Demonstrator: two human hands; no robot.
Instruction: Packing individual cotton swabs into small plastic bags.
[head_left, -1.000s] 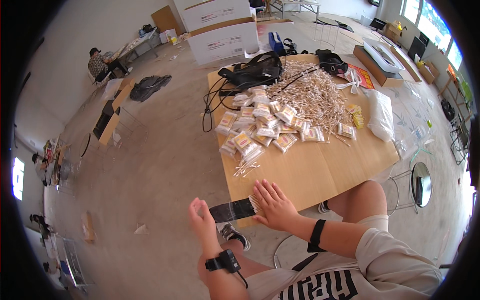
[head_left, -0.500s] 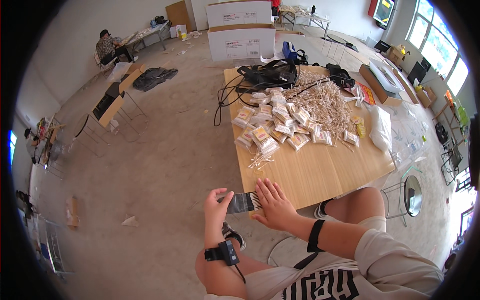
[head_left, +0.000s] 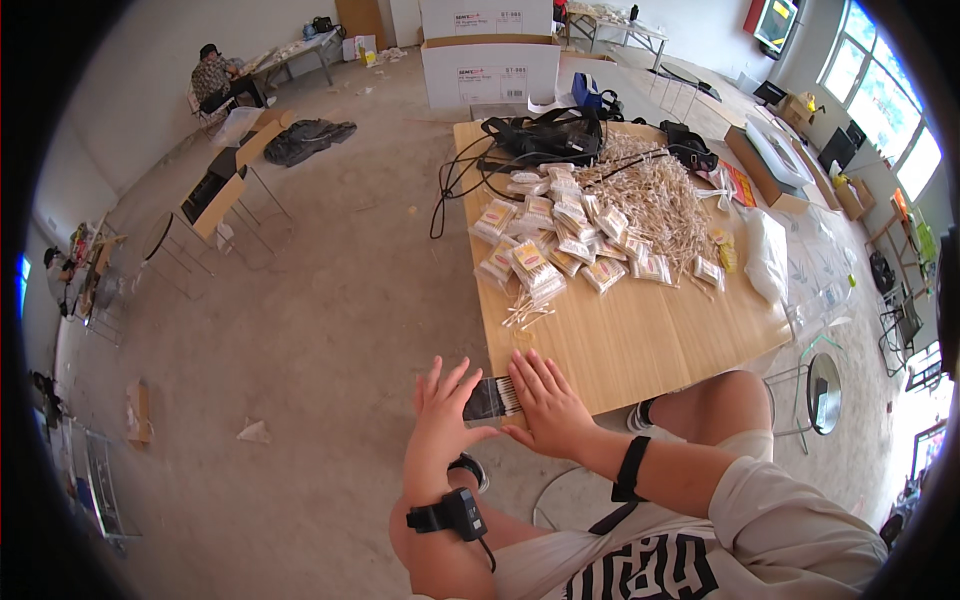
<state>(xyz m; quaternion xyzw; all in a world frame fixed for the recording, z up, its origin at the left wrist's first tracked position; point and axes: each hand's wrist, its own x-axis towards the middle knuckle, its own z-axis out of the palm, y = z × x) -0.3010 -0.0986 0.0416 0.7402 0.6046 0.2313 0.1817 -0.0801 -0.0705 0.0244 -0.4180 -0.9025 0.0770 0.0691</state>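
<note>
At the near left corner of the wooden table, a small plastic bag with a dark look sticks out past the edge. A row of cotton swabs shows at its right end. My right hand lies flat with fingers stretched out, covering the right part of the swabs. My left hand is open beside the bag's left end, fingers spread and thumb apart below it. Whether its fingertips touch the bag I cannot tell.
Filled swab packets lie heaped on the table beside a big pile of loose swabs. A black bag with cables lies behind them. A white plastic bag rests at the right edge. A round stool stands to the right.
My left hand has opened from its hold at the bag's left end, its fingers spreading. My right hand stays flat on the swabs. The view has shifted slightly.
</note>
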